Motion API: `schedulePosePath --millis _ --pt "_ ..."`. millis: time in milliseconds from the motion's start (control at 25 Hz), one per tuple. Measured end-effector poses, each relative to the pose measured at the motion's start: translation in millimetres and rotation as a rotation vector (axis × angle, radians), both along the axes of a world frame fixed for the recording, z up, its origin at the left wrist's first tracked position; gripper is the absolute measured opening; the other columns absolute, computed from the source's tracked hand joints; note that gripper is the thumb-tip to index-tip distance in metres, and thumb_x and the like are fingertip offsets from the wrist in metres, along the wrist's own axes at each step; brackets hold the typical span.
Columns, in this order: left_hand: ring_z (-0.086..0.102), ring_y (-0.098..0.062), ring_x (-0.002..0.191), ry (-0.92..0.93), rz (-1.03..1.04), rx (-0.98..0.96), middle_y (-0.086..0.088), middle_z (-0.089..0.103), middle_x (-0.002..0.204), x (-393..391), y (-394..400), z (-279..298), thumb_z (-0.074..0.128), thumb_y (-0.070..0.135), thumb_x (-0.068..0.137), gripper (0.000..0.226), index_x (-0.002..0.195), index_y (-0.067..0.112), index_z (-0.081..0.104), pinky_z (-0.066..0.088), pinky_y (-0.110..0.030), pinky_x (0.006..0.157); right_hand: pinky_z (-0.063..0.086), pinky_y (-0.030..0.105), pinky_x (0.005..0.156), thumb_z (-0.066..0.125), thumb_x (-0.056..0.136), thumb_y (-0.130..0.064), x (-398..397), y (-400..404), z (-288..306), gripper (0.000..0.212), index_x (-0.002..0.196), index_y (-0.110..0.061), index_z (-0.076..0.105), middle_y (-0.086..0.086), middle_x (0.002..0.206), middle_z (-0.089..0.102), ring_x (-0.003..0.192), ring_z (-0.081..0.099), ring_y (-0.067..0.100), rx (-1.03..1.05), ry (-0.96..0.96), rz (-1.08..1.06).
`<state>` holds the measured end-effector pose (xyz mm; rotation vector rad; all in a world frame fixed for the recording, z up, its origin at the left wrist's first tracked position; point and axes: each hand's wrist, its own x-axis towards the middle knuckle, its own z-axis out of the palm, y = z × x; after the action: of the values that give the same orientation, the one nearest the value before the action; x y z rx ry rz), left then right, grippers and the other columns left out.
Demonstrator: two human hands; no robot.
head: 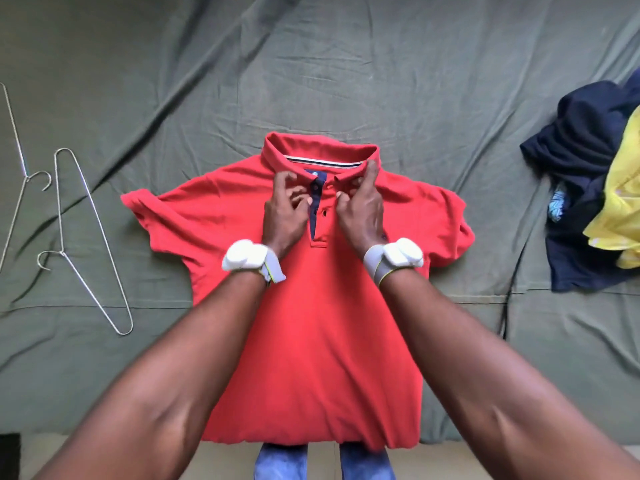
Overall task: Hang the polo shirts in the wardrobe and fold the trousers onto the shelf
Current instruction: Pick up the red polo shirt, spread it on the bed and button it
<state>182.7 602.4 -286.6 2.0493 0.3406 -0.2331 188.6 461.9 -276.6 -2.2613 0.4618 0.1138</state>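
A red polo shirt [311,306] lies flat, front side up, on a bed covered with an olive-green sheet [346,81]. Its collar points away from me and its navy button placket is partly undone. My left hand [285,209] pinches the left collar tip beside the placket. My right hand [362,206] pinches the right collar tip, with the index finger stretched up along the collar. Both wrists carry white sensor bands. Two wire hangers [86,237] lie on the sheet at the left, apart from the shirt.
A heap of clothes sits at the right edge: a dark navy garment [581,174] with a yellow garment [620,209] on top. The shirt's hem hangs over the near bed edge. Blue jeans on my legs [325,462] show below.
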Motion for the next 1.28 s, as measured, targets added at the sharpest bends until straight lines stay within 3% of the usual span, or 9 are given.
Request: schedulePosePath --millis 80,160,280,640,760,920,1080,1160,1280 --pt "0.066 -0.020 0.092 -0.038 0.053 0.011 -0.003 0.067 0.094 -20.5 -8.9 -3.8 0.065 0.001 0.079 0.022 0.097 0.012 0.063 0.051 -0.031 0.088 0.045 0.043 0.077 0.063 0.079 -0.012 -17.9 17.4 3.4 0.042 0.118 -0.004 0.049 0.019 0.107 0.054 0.094 0.058 0.039 -0.073 -0.054 0.016" --pt "0.063 -0.021 0.091 -0.013 0.076 0.071 -0.002 0.063 0.092 -26.2 -16.5 -9.0 0.063 -0.002 0.080 0.017 0.088 0.011 0.072 0.044 -0.020 0.085 0.040 0.043 0.077 0.062 0.085 -0.021 -30.9 32.8 4.8 0.024 0.101 -0.005 0.055 0.018 0.103 0.055 0.095 0.056 0.039 -0.079 0.079 0.049" --pt "0.062 -0.017 0.091 0.084 0.113 0.059 -0.004 0.065 0.092 -21.2 -17.6 -12.2 0.060 -0.002 0.081 0.020 0.088 0.009 0.076 0.041 -0.016 0.083 0.040 0.041 0.079 0.057 0.091 -0.032 -29.0 41.0 4.4 0.030 0.100 -0.003 0.060 0.019 0.106 0.061 0.101 0.057 0.038 -0.042 0.299 -0.043" --pt "0.065 -0.015 0.078 0.366 0.051 0.016 -0.007 0.075 0.085 7.9 -5.3 -3.5 0.056 0.003 0.074 0.023 0.076 0.014 0.076 0.053 -0.030 0.081 0.048 0.039 0.074 0.049 0.092 -0.016 -16.3 51.5 22.1 0.024 0.100 -0.002 0.067 0.022 0.108 0.066 0.100 0.063 0.039 -0.213 0.357 0.062" --pt "0.067 -0.015 0.077 0.376 -0.009 -0.003 -0.005 0.076 0.080 10.1 -0.5 -4.6 0.057 0.014 0.069 0.017 0.069 0.017 0.074 0.054 -0.032 0.081 0.047 0.040 0.076 0.045 0.094 -0.014 -16.4 52.0 23.3 0.025 0.103 -0.002 0.065 0.022 0.108 0.065 0.102 0.062 0.040 -0.258 0.351 0.110" --pt "0.059 -0.009 0.067 0.339 -0.011 0.029 -0.006 0.075 0.080 6.0 -1.6 -9.3 0.069 0.010 0.076 0.006 0.075 0.013 0.075 0.053 -0.029 0.074 0.044 0.043 0.080 0.046 0.095 -0.018 -22.6 47.3 16.0 0.028 0.107 0.001 0.063 0.024 0.112 0.063 0.105 0.059 0.043 -0.221 0.348 0.081" --pt "0.065 -0.013 0.071 0.319 -0.026 0.085 -0.006 0.075 0.077 6.0 -5.1 -6.9 0.066 0.010 0.074 0.010 0.073 0.013 0.075 0.051 -0.026 0.073 0.041 0.043 0.081 0.050 0.094 -0.020 -27.2 49.9 5.9 0.026 0.107 0.000 0.061 0.023 0.112 0.061 0.104 0.057 0.041 -0.208 0.329 0.067" --pt "0.070 -0.020 0.079 0.336 -0.031 0.120 -0.005 0.075 0.077 6.0 -6.6 -6.7 0.065 0.014 0.074 0.010 0.067 0.016 0.072 0.055 -0.032 0.075 0.041 0.041 0.075 0.052 0.092 -0.018 -26.3 51.5 2.8 0.021 0.100 -0.002 0.063 0.022 0.107 0.063 0.099 0.058 0.041 -0.179 0.317 0.024" --pt "0.067 -0.030 0.089 0.315 -0.098 0.254 -0.009 0.072 0.085 4.1 -12.2 -3.5 0.063 0.020 0.076 0.010 0.073 0.014 0.070 0.054 -0.041 0.079 0.034 0.037 0.062 0.059 0.080 -0.012 -21.9 44.7 -2.9 0.013 0.070 -0.005 0.058 0.025 0.078 0.060 0.076 0.050 0.042 -0.009 0.328 -0.149"
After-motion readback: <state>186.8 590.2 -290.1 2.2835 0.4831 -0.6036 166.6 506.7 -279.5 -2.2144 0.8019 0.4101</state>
